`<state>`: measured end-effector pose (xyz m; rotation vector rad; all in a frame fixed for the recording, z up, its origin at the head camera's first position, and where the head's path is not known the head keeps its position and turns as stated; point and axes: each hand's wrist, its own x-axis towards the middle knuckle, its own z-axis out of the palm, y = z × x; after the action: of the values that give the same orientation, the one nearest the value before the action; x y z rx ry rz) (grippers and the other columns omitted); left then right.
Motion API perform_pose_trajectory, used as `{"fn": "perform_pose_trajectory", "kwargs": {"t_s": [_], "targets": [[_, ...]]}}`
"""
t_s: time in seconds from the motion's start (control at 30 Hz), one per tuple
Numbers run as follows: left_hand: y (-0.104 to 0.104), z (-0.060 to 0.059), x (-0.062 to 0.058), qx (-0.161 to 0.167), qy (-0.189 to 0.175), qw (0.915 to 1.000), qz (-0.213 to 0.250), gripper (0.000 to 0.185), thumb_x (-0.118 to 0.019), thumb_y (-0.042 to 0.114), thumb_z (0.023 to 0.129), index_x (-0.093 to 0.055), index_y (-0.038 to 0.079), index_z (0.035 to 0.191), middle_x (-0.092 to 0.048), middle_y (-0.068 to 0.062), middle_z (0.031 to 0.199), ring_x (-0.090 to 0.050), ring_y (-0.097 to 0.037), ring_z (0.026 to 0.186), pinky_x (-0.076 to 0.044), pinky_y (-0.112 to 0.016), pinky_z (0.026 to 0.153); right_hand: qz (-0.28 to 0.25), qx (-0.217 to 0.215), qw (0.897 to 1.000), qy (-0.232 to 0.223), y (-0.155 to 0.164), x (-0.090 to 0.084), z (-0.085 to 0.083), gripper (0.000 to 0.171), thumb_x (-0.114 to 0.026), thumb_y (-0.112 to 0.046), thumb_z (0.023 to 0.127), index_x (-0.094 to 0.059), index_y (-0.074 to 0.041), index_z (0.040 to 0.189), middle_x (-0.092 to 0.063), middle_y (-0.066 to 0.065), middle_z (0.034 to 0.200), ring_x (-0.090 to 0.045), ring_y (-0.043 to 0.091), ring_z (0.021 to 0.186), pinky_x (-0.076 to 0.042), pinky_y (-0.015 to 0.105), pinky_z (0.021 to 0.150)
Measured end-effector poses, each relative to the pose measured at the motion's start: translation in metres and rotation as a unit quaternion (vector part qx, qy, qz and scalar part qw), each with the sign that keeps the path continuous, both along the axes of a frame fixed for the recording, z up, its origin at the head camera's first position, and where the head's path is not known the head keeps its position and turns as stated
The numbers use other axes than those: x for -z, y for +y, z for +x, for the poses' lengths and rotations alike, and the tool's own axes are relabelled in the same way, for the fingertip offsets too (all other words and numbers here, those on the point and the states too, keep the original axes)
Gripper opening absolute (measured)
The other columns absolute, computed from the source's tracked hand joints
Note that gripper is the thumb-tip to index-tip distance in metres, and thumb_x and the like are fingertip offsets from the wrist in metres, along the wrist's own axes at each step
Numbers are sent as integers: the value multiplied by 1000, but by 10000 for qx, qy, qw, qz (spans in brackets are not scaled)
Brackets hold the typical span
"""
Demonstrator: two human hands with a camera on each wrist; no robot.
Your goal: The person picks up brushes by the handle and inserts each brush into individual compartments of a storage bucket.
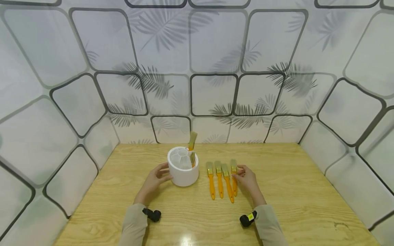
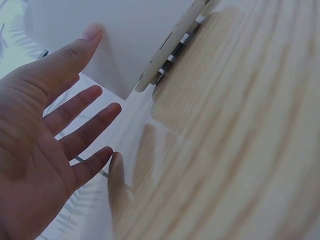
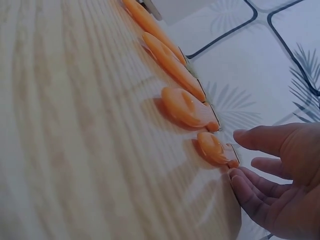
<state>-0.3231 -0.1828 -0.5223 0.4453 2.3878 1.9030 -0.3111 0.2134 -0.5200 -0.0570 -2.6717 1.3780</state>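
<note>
A round white organizer (image 1: 184, 176) with clear dividers stands on the table, two paintbrushes (image 1: 192, 138) upright in its right side. My left hand (image 1: 156, 180) is at its left side; in the left wrist view the thumb rests against the white wall (image 2: 145, 35) and the other fingers are spread. Several paintbrushes with orange handles (image 1: 211, 187) lie in a row to the right of the organizer. At the rightmost paintbrush (image 1: 235, 186), my right hand (image 1: 247, 178) has its thumb and fingers on either side, loosely bent, with a gap showing beside the handle in the right wrist view.
The wooden table (image 1: 191, 218) reaches back to a patterned curtain (image 1: 212, 99) that also runs along both sides. A small black camera (image 1: 152, 215) sits on the left wrist and another black camera (image 1: 247, 219) on the right.
</note>
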Motion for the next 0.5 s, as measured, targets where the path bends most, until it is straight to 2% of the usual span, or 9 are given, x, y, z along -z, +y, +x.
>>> {"fn": "perform_pose_trajectory", "kwargs": {"t_s": [0.2, 0.5], "targets": [[0, -1, 0, -3, 17, 10000, -78, 69, -74, 17, 79, -39, 10, 139, -43, -16, 139, -48, -36, 121, -42, -48, 100, 71, 4, 10000, 18, -2, -1, 1, 48, -70, -10, 82, -50, 8, 123, -60, 20, 90, -59, 26, 76, -53, 34, 65], [2, -2, 1, -28, -36, 9999, -152, 69, -75, 20, 79, -41, 12, 138, -43, -14, 139, -48, -35, 122, -43, -47, 99, 84, -37, 9999, -69, -3, -1, 1, 48, -70, -10, 83, -50, 9, 123, -59, 16, 86, -58, 23, 74, -52, 32, 63]]}}
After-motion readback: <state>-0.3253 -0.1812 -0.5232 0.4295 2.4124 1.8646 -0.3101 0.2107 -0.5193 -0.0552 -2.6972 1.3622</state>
